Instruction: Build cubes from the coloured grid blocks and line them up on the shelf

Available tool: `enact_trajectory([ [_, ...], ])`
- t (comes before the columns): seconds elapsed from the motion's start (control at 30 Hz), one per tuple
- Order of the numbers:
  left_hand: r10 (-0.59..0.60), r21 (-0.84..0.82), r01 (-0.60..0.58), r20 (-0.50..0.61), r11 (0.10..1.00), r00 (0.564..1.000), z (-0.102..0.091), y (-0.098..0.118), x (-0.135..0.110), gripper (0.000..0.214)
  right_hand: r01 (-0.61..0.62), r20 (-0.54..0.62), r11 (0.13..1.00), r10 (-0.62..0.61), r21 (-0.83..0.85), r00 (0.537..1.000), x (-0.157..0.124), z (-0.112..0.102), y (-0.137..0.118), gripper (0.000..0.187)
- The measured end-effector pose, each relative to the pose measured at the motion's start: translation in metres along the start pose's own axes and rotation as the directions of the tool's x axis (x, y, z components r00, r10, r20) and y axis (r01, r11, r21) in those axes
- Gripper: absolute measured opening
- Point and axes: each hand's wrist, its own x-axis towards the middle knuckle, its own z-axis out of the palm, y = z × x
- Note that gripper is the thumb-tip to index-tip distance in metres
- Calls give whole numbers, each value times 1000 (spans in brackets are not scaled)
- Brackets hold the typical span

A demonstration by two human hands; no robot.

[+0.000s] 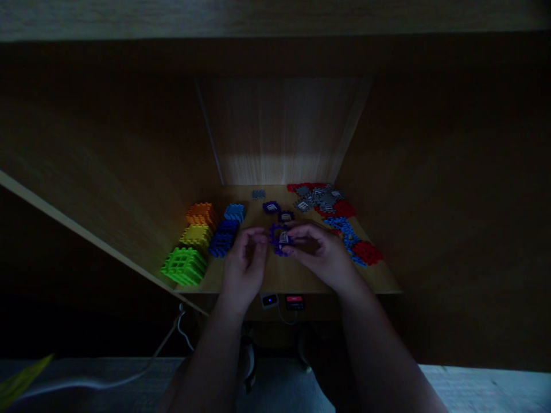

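A purple toothed plastic building piece is held up over the shelf board, between my two hands. My right hand pinches its right side between thumb and fingers, and a smaller purple part with a pale printed mark shows at those fingertips. Whether the two are joined I cannot tell. My left hand is just left of the piece, fingers curved and a little apart, with nothing visible in them. Beyond the hands lie two more purple pieces with pale marks, one behind the other.
Left stand stacks of green, yellow, orange, dark blue and light blue pieces. Grey, red and blue pieces lie heaped right. Wooden side walls enclose the shelf. Two small devices sit below its front edge.
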Motion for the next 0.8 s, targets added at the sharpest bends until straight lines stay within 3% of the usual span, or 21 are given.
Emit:
enact_trajectory([
  [0.13,-34,-168,42,54,985,998,0,1,1,31,23,11,988,-25,152,1000,-3,4,0,26],
  [0.33,-77,-451,124,121,884,990,0,1,5,43,101,64,995,-101,10,993,-2,3,-5,23],
  [0.57,-95,-517,147,125,843,988,-1,1,5,44,246,72,943,-235,-223,969,1,4,-7,26],
  [0.8,-86,-516,136,119,846,989,-1,2,5,40,252,75,939,-241,-235,968,-1,4,-8,28],
])
